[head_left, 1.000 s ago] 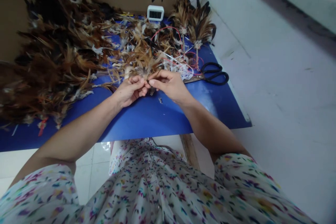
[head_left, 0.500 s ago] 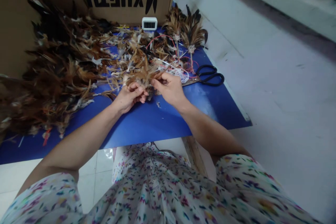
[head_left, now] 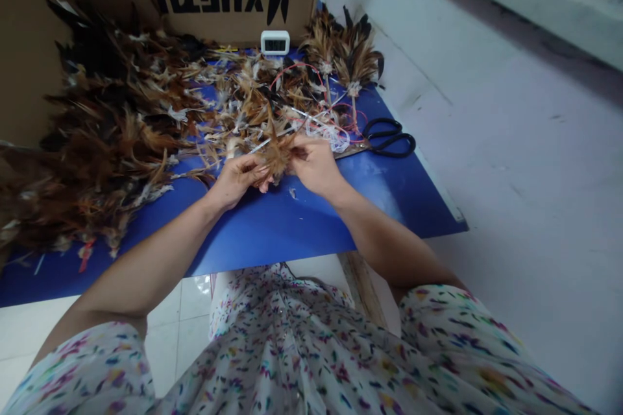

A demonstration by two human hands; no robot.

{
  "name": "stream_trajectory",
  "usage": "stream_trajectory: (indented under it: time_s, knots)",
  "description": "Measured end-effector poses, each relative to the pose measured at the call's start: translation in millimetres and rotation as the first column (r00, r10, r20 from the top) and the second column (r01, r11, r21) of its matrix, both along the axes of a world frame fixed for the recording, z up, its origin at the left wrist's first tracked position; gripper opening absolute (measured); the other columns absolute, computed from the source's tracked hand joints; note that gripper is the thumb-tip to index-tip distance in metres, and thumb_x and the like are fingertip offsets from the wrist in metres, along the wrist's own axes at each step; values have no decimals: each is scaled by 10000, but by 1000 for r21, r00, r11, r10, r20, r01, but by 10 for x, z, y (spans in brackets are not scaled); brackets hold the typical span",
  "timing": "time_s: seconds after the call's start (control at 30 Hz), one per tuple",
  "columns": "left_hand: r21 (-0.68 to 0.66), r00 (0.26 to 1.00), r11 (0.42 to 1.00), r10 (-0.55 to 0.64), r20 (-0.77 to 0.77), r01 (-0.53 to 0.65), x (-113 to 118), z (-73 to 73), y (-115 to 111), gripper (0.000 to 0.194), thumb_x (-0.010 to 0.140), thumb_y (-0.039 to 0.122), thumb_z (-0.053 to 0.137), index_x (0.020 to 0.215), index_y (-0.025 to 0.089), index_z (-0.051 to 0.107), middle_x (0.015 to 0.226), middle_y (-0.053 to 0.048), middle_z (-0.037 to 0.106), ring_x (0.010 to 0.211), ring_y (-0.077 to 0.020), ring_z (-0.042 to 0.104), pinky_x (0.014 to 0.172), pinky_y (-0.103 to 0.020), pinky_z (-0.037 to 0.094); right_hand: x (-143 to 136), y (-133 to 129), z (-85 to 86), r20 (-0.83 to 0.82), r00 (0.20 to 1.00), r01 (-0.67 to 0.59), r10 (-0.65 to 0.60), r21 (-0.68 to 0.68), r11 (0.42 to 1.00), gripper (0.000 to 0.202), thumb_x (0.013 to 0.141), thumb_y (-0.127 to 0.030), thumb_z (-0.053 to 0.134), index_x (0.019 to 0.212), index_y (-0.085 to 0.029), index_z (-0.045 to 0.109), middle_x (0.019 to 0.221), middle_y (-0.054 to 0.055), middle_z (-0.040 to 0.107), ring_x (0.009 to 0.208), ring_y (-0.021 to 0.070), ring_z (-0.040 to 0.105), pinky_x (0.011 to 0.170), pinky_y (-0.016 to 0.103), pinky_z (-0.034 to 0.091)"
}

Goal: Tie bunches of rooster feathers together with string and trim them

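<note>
- We see the feather bundle (head_left: 277, 155) between the two hands, just above the blue table (head_left: 272, 230), near its front edge.
- The left hand (head_left: 236, 180) is drawn closed, its thumb and fingers pinching the bundle's left side.
- The right hand (head_left: 317, 166) is likewise closed on the right side; we cannot make out its fingertips among the feathers.
- Left of the hands we note a heap of brown feathers (head_left: 111, 136); beyond them, loose feathers.
- Right of the right hand lie white ribbon (head_left: 335, 138) and scissors (head_left: 377, 142) with black handles.
- At the back we find a white clock (head_left: 275, 44), a cardboard box (head_left: 221, 24) and two feather tufts (head_left: 357, 61) on sticks.
</note>
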State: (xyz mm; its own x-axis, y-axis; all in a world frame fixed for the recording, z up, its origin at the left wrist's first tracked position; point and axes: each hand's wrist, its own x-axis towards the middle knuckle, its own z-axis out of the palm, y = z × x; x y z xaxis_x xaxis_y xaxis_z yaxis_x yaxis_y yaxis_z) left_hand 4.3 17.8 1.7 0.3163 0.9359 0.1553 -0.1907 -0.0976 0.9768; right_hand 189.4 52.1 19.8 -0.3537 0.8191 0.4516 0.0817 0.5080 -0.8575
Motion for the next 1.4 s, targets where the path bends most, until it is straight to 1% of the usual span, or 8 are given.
stream_trajectory:
  time_s: [0.3, 0.5, 0.67, 0.83, 0.97, 1.1, 1.27, 1.4]
  knots:
    - [47, 1000, 999, -6, -22, 7, 12, -7, 4, 377, 783, 474, 801, 704, 126, 681, 623, -8, 625, 489, -72, 571, 495, -190, 469, 17, -22, 18, 96, 995, -23, 9, 148, 989, 272, 922, -237, 609, 654, -186, 613, 725, 30, 658, 739, 162, 631, 725, 314, 499]
    - [83, 998, 997, -6, -59, 11, 14, 4, -10, 390, 822, 486, 761, 691, 130, 674, 605, -16, 617, 506, -78, 567, 515, -197, 468, 22, -29, 26, 96, 995, -32, 14, 193, 981, 264, 866, -157, 632, 612, -196, 571, 648, 9, 591, 714, 164, 617, 738, 316, 507]
    - [56, 994, 998, 3, -105, 2, 43, 91, -47, 387, 815, 489, 767, 691, 135, 672, 549, -9, 607, 469, -74, 537, 490, -194, 457, 36, -87, 78, 162, 987, -49, 24, 151, 987, 185, 851, -109, 608, 682, -184, 622, 755, 33, 661, 727, 164, 624, 696, 306, 497]
    - [60, 992, 998, 22, -126, -15, 56, 143, -62, 411, 805, 517, 768, 681, 140, 659, 515, -3, 596, 442, -67, 503, 449, -184, 420, 60, -118, 125, 176, 984, -42, 18, 133, 990, 196, 891, -126, 582, 715, -188, 642, 813, 39, 684, 793, 164, 641, 729, 299, 504]
    - [53, 993, 998, 22, -114, -16, 52, 118, -50, 422, 801, 529, 768, 677, 142, 656, 519, -3, 598, 446, -64, 505, 454, -180, 413, 74, -92, 103, 206, 977, 13, -53, 193, 981, 193, 897, -157, 603, 708, -196, 620, 793, 32, 660, 797, 167, 622, 756, 312, 491]
    - [46, 995, 999, 23, -100, -18, 34, 80, -35, 412, 803, 532, 763, 691, 146, 674, 528, -6, 607, 450, -65, 514, 469, -183, 418, 77, -83, 90, 199, 976, 38, -88, 244, 969, 206, 892, -163, 593, 690, -196, 580, 762, 22, 628, 749, 155, 586, 722, 303, 467]
    - [50, 994, 998, 39, -101, -34, 16, 51, -25, 390, 811, 514, 763, 697, 151, 680, 544, -9, 612, 466, -76, 539, 482, -192, 423, 78, -95, 115, 204, 975, 29, -84, 258, 966, 161, 897, -181, 581, 738, -196, 591, 792, 21, 633, 760, 149, 568, 740, 296, 463]
    - [71, 994, 997, 36, -101, -29, 26, 54, -30, 384, 827, 496, 754, 691, 146, 675, 550, -10, 606, 465, -70, 526, 481, -192, 426, 82, -92, 107, 223, 971, 18, -81, 271, 962, 144, 860, -124, 569, 738, -200, 578, 802, 21, 626, 763, 152, 563, 730, 293, 453]
